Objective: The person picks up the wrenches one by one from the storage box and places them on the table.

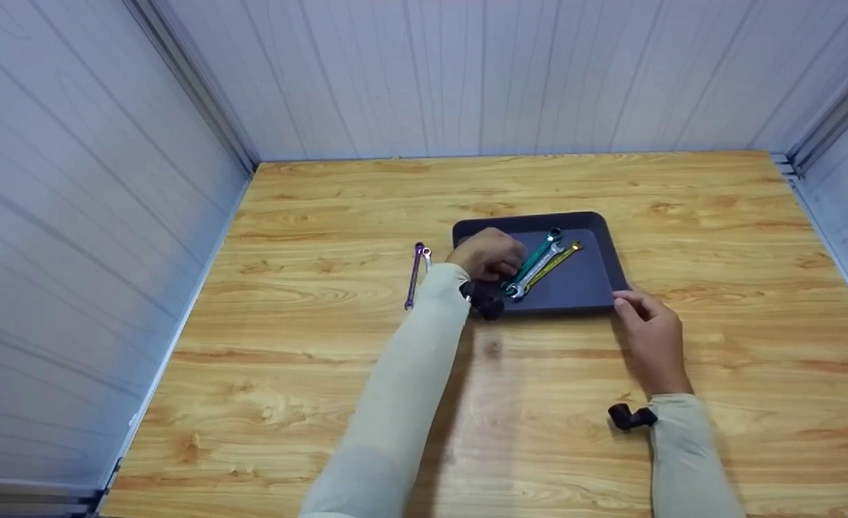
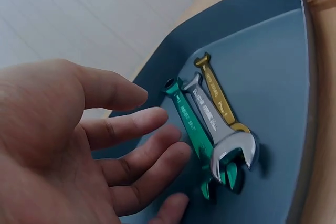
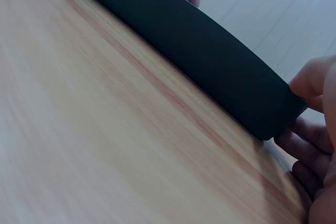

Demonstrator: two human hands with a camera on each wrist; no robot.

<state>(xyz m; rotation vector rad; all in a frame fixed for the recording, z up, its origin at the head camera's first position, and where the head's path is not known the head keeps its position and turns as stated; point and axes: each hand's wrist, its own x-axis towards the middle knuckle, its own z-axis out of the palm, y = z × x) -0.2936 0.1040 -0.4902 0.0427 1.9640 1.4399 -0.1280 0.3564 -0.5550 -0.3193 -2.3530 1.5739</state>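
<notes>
A dark shallow tray holds a green wrench, a silver wrench and a gold wrench, lying slantwise side by side. Over the tray's left part is my left hand. In the left wrist view its fingers are loosely bent beside the green wrench with nothing in them; whether they touch it I cannot tell. My right hand pinches the tray's near right corner between thumb and fingers, as the right wrist view also shows at the tray wall.
Left of the tray, a purple wrench and a smaller silver wrench lie on the wooden table, the latter partly hidden by my left forearm. Pale panel walls stand behind and at both sides.
</notes>
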